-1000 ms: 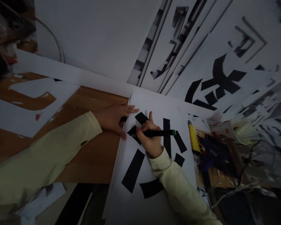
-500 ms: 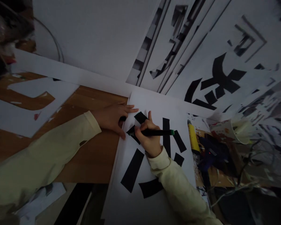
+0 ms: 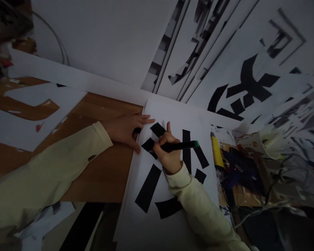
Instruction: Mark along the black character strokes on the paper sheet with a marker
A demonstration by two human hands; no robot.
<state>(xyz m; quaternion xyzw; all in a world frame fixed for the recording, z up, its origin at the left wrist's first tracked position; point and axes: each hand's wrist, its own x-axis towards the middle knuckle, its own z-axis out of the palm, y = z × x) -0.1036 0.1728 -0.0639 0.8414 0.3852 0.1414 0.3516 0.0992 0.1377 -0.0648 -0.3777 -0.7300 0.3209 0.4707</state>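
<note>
My right hand grips a black marker pen with a green end, its tip pointing left at a black shape on a white sheet. Other black shapes lie around it on the sheet, such as a long black strip below and another black piece above. My left hand rests with fingers spread at the sheet's left edge, its fingertips on the paper. The pen's tip is hard to make out against the dark shape.
White boards with black shapes stand at the back right. On the right are a yellow tool, a dark glue gun with cables, and a paper cup. A white sheet with cut-outs lies left on the wooden table.
My right hand and the marker have shifted slightly to the right, uncovering more of the black shape. My left hand stays in place at the sheet's edge.
</note>
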